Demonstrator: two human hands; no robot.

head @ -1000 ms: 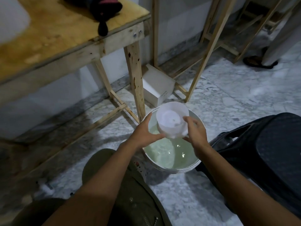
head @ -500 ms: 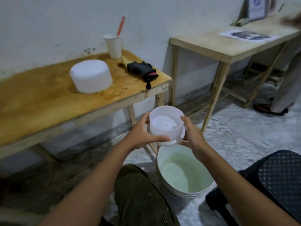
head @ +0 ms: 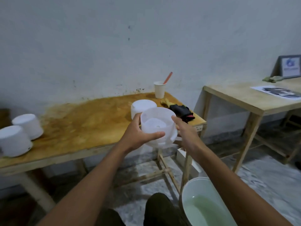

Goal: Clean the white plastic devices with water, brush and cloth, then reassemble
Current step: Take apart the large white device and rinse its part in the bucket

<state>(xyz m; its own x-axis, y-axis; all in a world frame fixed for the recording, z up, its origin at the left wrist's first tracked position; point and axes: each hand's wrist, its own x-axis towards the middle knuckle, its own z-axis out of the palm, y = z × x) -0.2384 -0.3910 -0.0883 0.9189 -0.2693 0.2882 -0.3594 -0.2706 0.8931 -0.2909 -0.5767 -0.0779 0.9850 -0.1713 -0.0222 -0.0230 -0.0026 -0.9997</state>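
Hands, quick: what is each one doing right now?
Left hand: closed, holding the translucent white plastic tub.
Right hand: touching the tub's right side; grip cannot be told.

Stained wooden table [head: 84, 121], broad middle bare, two white domes [head: 14, 142] at its left end, third dome [head: 141, 106], paper cup [head: 160, 89], black cloth [head: 180, 110] crowding right corner, held white tub [head: 157, 126] before them, water bucket [head: 193, 186] on floor below.
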